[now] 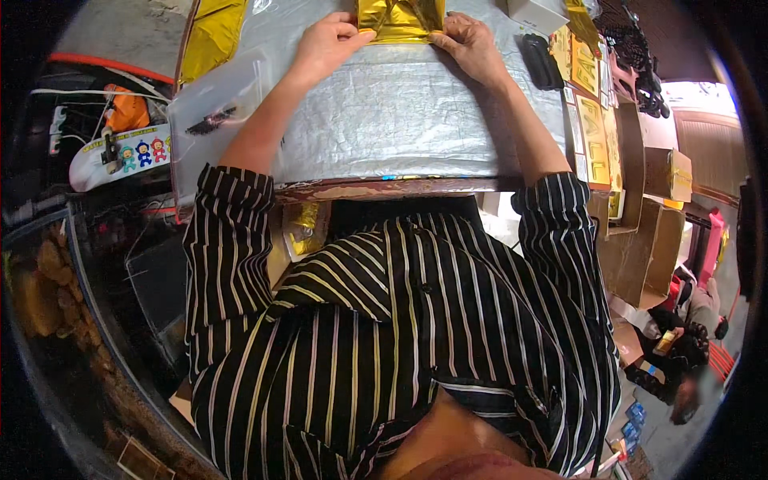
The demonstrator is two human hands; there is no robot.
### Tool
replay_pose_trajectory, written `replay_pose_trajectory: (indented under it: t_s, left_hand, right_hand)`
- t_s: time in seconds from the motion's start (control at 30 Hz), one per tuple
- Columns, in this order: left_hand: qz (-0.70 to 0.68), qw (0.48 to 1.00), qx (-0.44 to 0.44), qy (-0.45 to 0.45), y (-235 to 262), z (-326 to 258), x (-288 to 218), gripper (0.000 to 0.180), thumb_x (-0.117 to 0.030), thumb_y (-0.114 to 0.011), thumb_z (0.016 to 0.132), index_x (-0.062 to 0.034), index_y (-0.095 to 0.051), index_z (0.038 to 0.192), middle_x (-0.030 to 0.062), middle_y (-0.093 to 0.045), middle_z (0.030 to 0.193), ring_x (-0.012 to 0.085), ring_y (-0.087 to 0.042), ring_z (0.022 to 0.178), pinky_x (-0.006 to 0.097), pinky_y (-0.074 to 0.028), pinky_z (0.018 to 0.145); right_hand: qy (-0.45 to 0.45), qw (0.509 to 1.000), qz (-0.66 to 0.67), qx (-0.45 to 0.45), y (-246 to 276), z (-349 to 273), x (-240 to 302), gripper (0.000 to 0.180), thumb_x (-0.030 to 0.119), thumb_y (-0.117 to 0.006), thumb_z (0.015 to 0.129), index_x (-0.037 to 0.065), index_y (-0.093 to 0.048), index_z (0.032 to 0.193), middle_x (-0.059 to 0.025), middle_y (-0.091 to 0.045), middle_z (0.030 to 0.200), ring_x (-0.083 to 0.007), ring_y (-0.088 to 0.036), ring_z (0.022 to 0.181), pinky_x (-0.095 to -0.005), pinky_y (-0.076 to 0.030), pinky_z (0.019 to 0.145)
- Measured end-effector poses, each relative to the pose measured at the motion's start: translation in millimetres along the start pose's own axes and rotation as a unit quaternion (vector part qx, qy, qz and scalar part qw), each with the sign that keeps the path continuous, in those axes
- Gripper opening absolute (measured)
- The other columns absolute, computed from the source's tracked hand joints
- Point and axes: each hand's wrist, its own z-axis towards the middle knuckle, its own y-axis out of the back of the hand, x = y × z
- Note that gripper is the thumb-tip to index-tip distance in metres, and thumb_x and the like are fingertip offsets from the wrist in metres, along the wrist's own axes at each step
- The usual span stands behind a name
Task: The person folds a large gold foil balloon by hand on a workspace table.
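At the far edge of the view lies a shiny gold foil piece (400,22) with creases and folds, cut off by the top of the picture. My left hand (330,46) pinches its near left corner between thumb and fingers. On the near right corner, my right hand (470,46) presses with thumb and curled fingers. Both forearms stretch forward over the table, which has a wrinkled silvery cover (384,112). The foil's far part is out of view.
Left on the table are another gold sheet (212,36) and a clear plastic box (224,104). At right sit a black pouch (542,62), a white box (538,14) and gold printed packs (592,132). Cardboard boxes (632,256) flank the table; a person (680,352) sits beyond.
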Motion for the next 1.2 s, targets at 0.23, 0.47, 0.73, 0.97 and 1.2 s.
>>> replay_pose_trajectory:
  t_s: [0.23,0.47,0.73,0.97,1.2]
  left_hand:
    - [-0.029,0.996,-0.083,0.021,-11,-6,3,0.032,-0.032,-0.081,0.088,-0.0003,-0.078,0.094,0.0125,-0.069,0.128,0.0225,-0.069,0.108,0.031,-0.055,0.091]
    - [0.021,0.995,-0.099,-0.013,-13,-4,2,0.025,-0.028,-0.082,0.084,-0.0033,-0.079,0.082,0.0122,-0.07,0.128,0.0285,-0.07,0.104,0.037,-0.055,0.09]
    - [0.012,0.998,-0.062,0.013,-9,-1,1,0.029,-0.028,-0.082,0.086,0.0004,-0.079,0.086,0.0155,-0.066,0.135,0.0296,-0.068,0.114,0.036,-0.054,0.095]
    - [0.041,0.997,-0.055,0.033,-6,0,0,0.029,-0.029,-0.082,0.086,-0.0002,-0.079,0.083,0.0159,-0.066,0.135,0.0293,-0.065,0.119,0.037,-0.052,0.097]
    - [0.062,0.991,-0.114,0.023,-12,0,8,0.032,-0.033,-0.086,0.079,-0.0037,-0.077,0.069,0.0168,-0.067,0.134,0.0357,-0.064,0.116,0.044,-0.051,0.099]
  right_hand:
    - [-0.019,0.999,-0.023,-0.017,-2,0,-2,0.018,0.029,-0.075,0.09,0.011,-0.073,0.087,-0.0013,-0.065,0.085,-0.0221,-0.063,0.103,-0.0475,-0.031,0.106]
    - [-0.051,0.997,-0.004,-0.065,-9,-8,16,0.018,0.028,-0.077,0.088,0.011,-0.074,0.085,-0.0034,-0.069,0.09,-0.0248,-0.063,0.104,-0.0482,-0.032,0.105]
    - [-0.07,0.975,-0.101,-0.183,-20,-13,20,0.019,0.022,-0.078,0.086,0.005,-0.075,0.077,-0.0047,-0.077,0.095,-0.0235,-0.07,0.092,-0.0391,-0.048,0.09]
    - [-0.103,0.964,-0.16,-0.188,-28,-9,17,0.021,0.026,-0.078,0.084,0.007,-0.075,0.075,-0.0018,-0.077,0.099,-0.0248,-0.067,0.104,-0.0427,-0.043,0.098]
    - [-0.128,0.972,-0.129,-0.149,-28,-6,25,0.016,0.023,-0.076,0.081,0.007,-0.075,0.083,-0.0091,-0.072,0.107,-0.031,-0.059,0.116,-0.0481,-0.036,0.106]
